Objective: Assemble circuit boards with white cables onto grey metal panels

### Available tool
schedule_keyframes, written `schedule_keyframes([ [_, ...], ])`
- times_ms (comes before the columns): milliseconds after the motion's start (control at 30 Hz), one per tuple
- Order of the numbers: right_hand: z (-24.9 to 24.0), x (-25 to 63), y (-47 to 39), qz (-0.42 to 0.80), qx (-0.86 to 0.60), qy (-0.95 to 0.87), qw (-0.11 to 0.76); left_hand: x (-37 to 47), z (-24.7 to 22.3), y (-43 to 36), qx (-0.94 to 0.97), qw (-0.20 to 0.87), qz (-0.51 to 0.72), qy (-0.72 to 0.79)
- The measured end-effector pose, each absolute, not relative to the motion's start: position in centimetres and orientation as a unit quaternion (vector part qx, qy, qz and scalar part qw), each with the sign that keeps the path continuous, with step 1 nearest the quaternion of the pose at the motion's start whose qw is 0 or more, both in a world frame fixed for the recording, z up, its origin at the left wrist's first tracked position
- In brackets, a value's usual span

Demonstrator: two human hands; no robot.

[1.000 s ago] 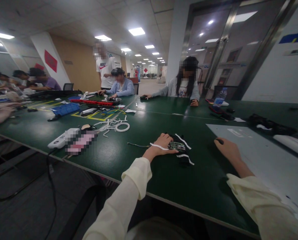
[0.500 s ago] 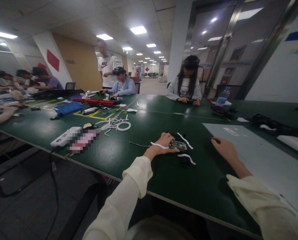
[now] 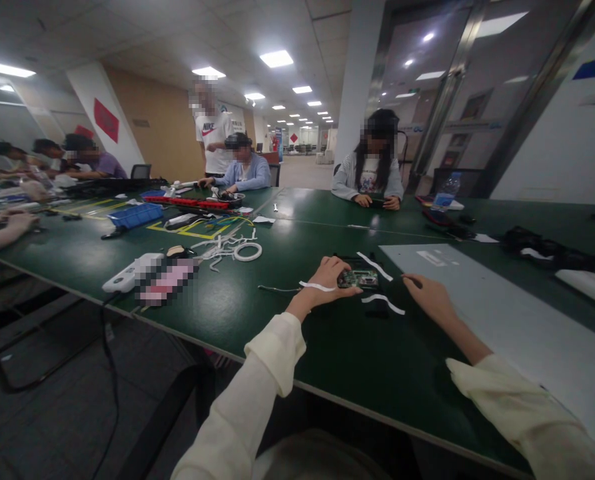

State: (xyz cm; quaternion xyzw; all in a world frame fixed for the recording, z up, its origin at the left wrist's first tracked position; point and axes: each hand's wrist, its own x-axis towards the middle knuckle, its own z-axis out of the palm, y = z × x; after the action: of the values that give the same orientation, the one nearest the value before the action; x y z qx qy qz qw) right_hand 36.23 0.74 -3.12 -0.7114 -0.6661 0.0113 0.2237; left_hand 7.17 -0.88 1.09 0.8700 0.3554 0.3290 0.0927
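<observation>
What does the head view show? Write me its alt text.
A left hand grips a green circuit board on a dark green table, white strips beside it, the right hand nearby. Other people sit across the table.

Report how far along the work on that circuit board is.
Done, it seems: exposing the circuit board, whose green face shows. In hand: the left hand grips it; the right hand is off to the side. Remaining, probably: securing the white strips, whose ends stick out.
</observation>
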Motion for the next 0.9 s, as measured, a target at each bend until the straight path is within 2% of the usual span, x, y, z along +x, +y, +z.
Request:
schedule_keyframes([
  [333, -1.8, 28.9, -3.9, 0.146, -0.530, -0.787, 0.281, 7.2, 1.1, -0.6, 0.858, 0.060, 0.361, 0.361],
  [500, -1.9, 26.0, -6.7, 0.135, -0.479, -0.801, 0.333, 7.1, 1.3, -0.6, 0.859, 0.055, 0.355, 0.366],
  [700, -1.4, 24.3, -9.1, 0.152, -0.403, -0.865, 0.257, 6.9, 1.4, -0.3, 0.858, 0.061, 0.346, 0.374],
  [900, -0.5, 24.0, -10.0, 0.162, -0.338, -0.896, 0.237, 6.7, 1.6, -0.4, 0.861, 0.066, 0.345, 0.367],
])
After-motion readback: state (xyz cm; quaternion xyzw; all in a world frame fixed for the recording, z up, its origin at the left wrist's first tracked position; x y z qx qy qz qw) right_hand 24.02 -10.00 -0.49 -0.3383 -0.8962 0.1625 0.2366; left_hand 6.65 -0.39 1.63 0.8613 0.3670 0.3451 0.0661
